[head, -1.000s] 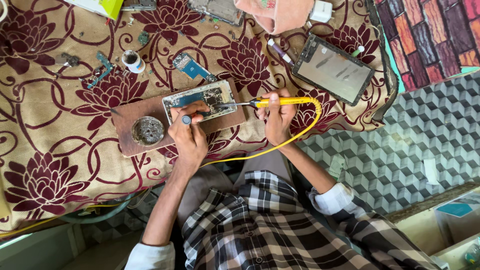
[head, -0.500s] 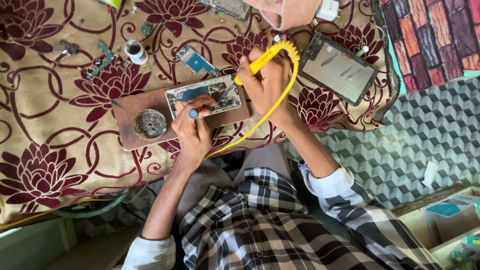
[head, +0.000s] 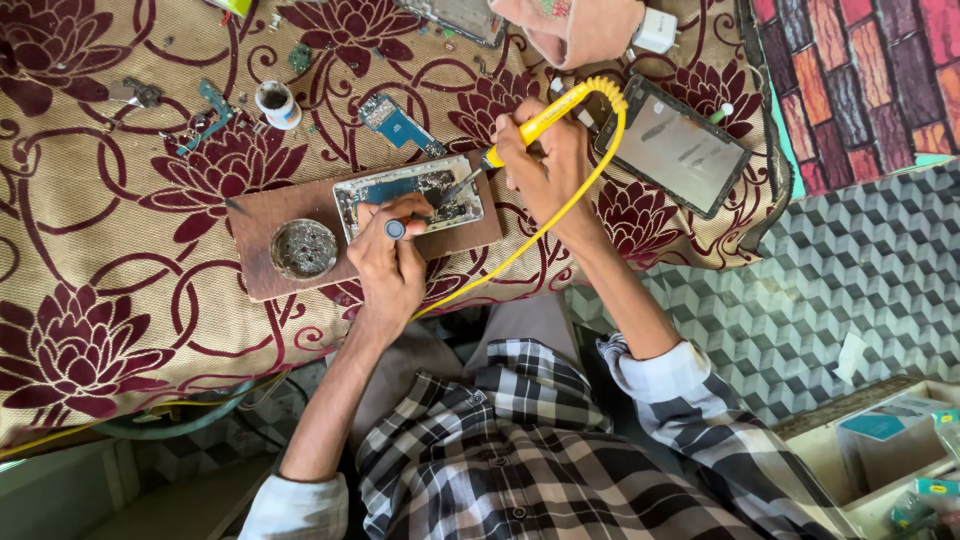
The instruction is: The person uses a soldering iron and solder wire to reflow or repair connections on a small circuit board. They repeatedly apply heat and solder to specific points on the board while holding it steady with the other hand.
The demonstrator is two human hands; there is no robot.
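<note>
The work surface is covered by a beige cloth patterned with large maroon flowers and scrolling lines (head: 90, 270). A floor of grey and white cube-pattern tiles (head: 850, 270) is seen to the right (evenly lit, no hard shadows). A red, brick-patterned panel (head: 860, 70) is seen at the upper right corner.

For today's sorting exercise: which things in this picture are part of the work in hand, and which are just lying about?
In use:
- right hand
- yellow-handled soldering iron
- left hand
- opened phone body
- brown wooden board

Lying about:
- dark-screened tablet
- small white pot
- blue circuit board
- round metal tin
</note>
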